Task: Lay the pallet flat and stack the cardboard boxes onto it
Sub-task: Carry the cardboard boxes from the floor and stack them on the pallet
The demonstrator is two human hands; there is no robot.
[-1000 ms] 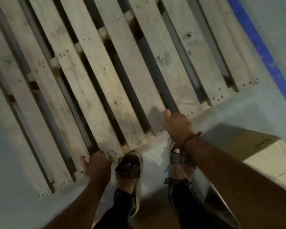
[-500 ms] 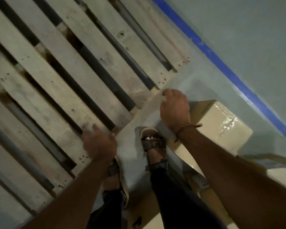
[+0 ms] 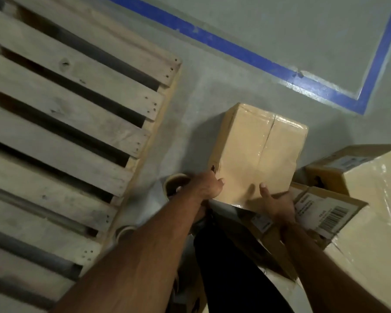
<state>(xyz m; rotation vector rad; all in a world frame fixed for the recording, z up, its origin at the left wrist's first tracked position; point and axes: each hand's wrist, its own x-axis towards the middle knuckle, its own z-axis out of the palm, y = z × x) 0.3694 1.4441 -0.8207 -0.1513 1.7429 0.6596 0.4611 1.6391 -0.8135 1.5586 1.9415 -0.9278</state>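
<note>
The wooden pallet (image 3: 61, 132) lies flat on the grey floor and fills the left half of the view. To its right stands a taped cardboard box (image 3: 257, 152). My left hand (image 3: 207, 187) grips the box's near left corner, thumb on its top face. My right hand (image 3: 274, 203) holds the near right edge, thumb up on the top. Whether the box is off the floor cannot be told.
Several more cardboard boxes (image 3: 357, 195) are piled at the right, one with a barcode label (image 3: 332, 216). Blue floor tape (image 3: 239, 50) runs across the top and down the right. My sandalled feet (image 3: 174, 184) stand between pallet and boxes.
Both hands left the pallet's edge and swung right onto the taped box. The view turned right, so the pallet now sits at the left.
</note>
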